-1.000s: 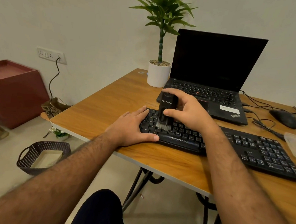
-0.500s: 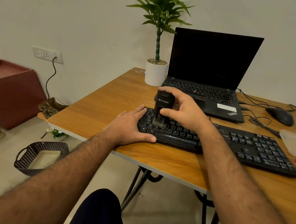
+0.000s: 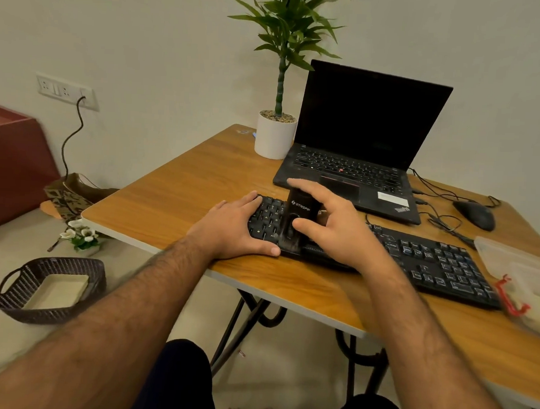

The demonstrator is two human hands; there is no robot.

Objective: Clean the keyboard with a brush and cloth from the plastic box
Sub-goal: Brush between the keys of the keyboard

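Black and motion-blurred, the brush (image 3: 296, 219) stands upright at the centre of the frame with its bristles down on the left end of the keyboard (image 3: 431, 263), which runs from the middle toward the right edge across the wooden table (image 3: 175, 193). Right hand (image 3: 336, 229) grips the brush body, thumb across its front and fingers curled round the far side. Left hand (image 3: 230, 230) lies flat on the keyboard's left end, fingers straight and close together over the keys, thumb along the near edge, steadying it. At the right edge sits the clear plastic box (image 3: 509, 260) with a red clip; something pale shows inside, but whether it is the cloth I cannot tell. Judging by this, the brush is out and brushing is under way at the left keys only; the middle and right keys appear yet to be swept, and wiping with the cloth has not begun.
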